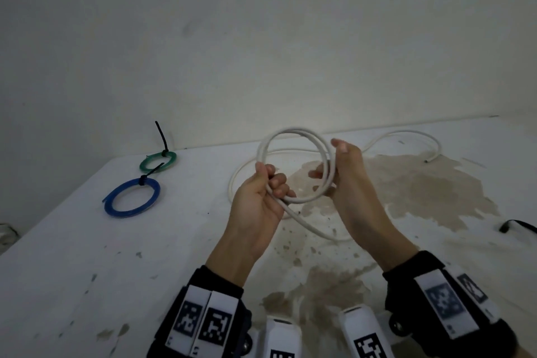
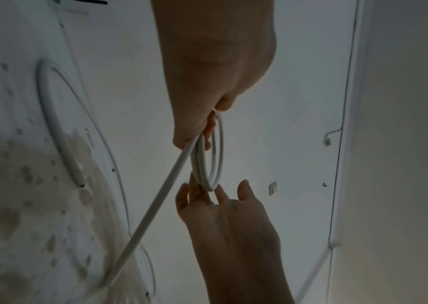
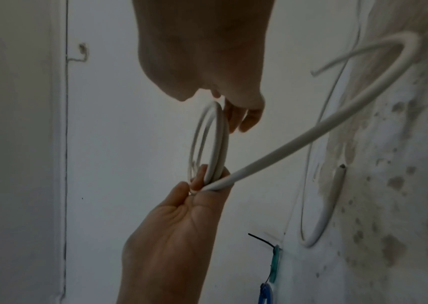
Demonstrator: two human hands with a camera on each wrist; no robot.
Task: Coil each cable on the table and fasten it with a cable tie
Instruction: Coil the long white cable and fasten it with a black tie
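Note:
A white cable [image 1: 293,134] is wound into a small coil of a few loops and held upright above the table. My left hand [image 1: 270,182] grips the coil's lower left side, fingers curled round the strands [image 2: 208,156]. My right hand [image 1: 334,167] is at the coil's right side with fingers straight, the strands running between thumb and fingers; its fingertips [image 2: 217,193] touch the loop. The cable's loose tail [image 1: 406,134] lies curved on the table to the far right, its cut end [image 1: 427,160] bare. From the left hand another stretch [image 3: 298,142] runs down to the table.
At the far left of the white, stained table [image 1: 87,241] lie a green coil [image 1: 158,160] and a blue coil [image 1: 132,198], each with a black cable tie round it. A black item [image 1: 517,225] lies at the right edge. A wall stands behind the table.

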